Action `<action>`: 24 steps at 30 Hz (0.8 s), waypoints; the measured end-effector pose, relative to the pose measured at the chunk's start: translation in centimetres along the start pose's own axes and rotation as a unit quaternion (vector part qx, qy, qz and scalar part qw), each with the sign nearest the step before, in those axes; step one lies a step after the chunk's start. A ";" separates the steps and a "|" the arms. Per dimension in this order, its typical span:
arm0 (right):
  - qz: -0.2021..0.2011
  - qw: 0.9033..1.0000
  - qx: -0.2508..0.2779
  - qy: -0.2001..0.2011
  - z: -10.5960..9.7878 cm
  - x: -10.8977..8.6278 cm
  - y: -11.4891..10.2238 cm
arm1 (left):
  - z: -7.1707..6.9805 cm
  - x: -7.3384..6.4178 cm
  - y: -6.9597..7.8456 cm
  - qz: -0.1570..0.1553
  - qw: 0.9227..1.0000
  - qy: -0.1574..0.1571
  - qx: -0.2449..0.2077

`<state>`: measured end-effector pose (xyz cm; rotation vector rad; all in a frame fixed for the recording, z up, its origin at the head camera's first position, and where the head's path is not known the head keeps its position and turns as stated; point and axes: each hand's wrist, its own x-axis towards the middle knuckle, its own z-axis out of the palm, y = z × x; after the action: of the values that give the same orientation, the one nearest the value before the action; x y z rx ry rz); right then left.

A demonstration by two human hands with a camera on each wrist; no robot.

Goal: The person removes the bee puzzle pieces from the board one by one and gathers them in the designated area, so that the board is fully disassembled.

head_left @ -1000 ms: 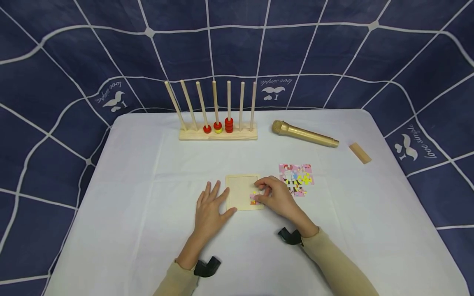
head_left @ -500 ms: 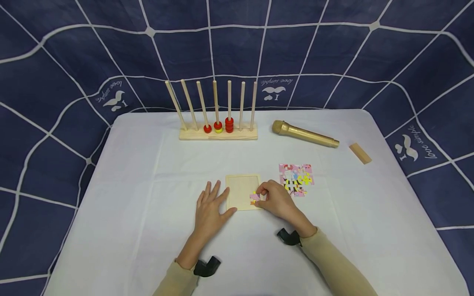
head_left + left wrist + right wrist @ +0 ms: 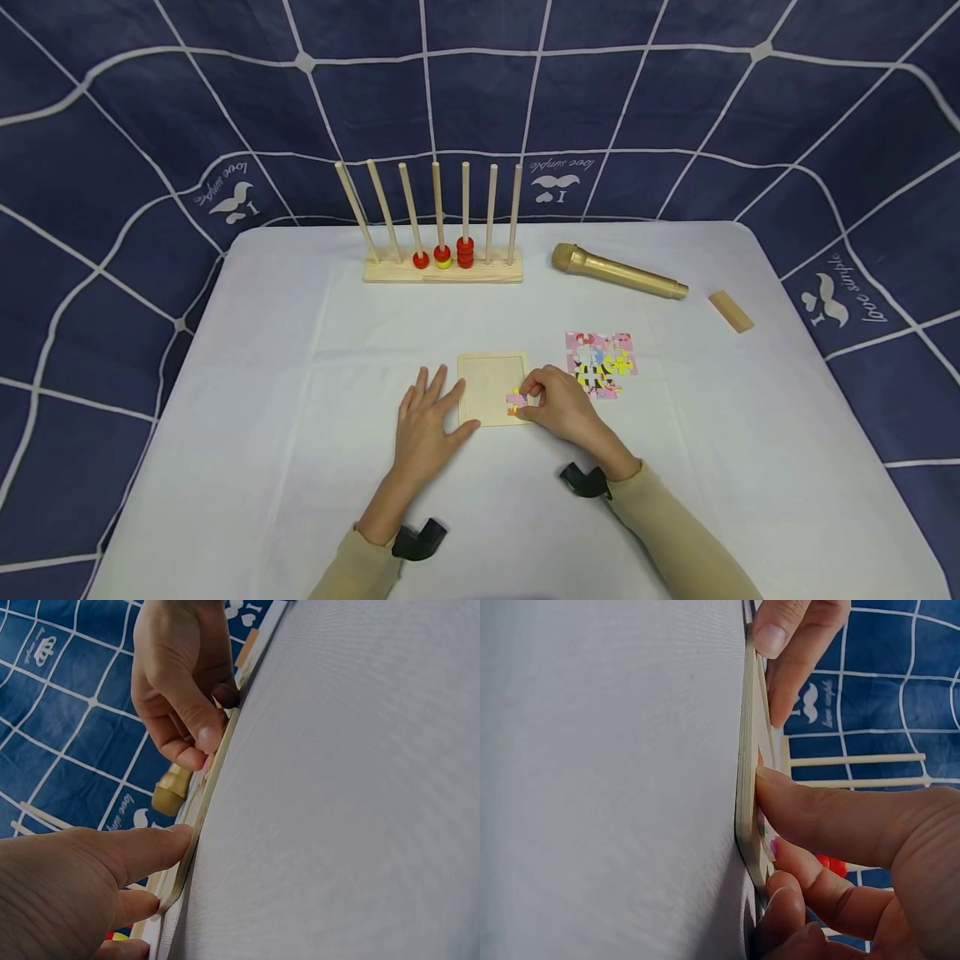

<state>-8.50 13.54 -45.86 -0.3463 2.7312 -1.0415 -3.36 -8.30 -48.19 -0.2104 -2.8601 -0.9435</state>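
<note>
A shallow, light wooden puzzle tray lies on the white table in front of me. My left hand is spread flat at its left side, with thumb and fingertips touching the rim. In the tray's lower right corner sits a pink, yellow and orange jigsaw piece. My right hand pinches this piece between thumb and index finger at the right rim. Those fingers hide part of it. From the right wrist view, the thumb presses along the tray's near edge, the piece showing beneath.
Right of the tray lies a partly assembled pink and yellow jigsaw. Behind stand a wooden peg counting rack with red and yellow beads, and a gold microphone. A small wooden block is at the far right.
My right hand's index finger has come down onto the jigsaw piece, and the hand shifted slightly; the piece settled into the corner. My left hand has stayed put.
</note>
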 end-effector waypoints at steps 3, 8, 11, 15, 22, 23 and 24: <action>-0.007 1.000 0.001 0.003 0.1 -0.1 0.0 | 0.0 0.0 0.0 0.000 1.000 0.000 0.003; -0.048 0.999 0.009 0.001 0.1 -0.3 0.1 | 0.0 0.0 0.0 -0.002 1.000 0.000 0.008; -0.076 0.997 0.021 -0.002 0.1 -0.4 0.1 | -0.1 0.0 0.0 -0.001 1.000 -0.001 0.009; -0.092 0.994 0.060 -0.010 -0.1 -0.5 0.2 | 0.0 -0.1 0.1 0.001 1.000 -0.002 0.009; -0.060 0.988 0.143 -0.009 -1.8 -0.9 0.9 | 0.1 -0.1 0.0 0.009 1.000 0.009 0.004; -0.051 0.987 0.152 -0.006 -2.2 -1.1 1.1 | 0.1 -0.1 0.0 0.008 1.000 0.009 0.002; -0.042 0.987 0.158 -0.002 -2.7 -1.2 1.3 | 0.1 -0.1 0.0 0.007 1.000 0.008 -0.001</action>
<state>-8.30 16.51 -44.69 -0.4117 2.5086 -1.4661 -3.22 -8.27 -48.26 -0.2221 -2.8390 -0.9408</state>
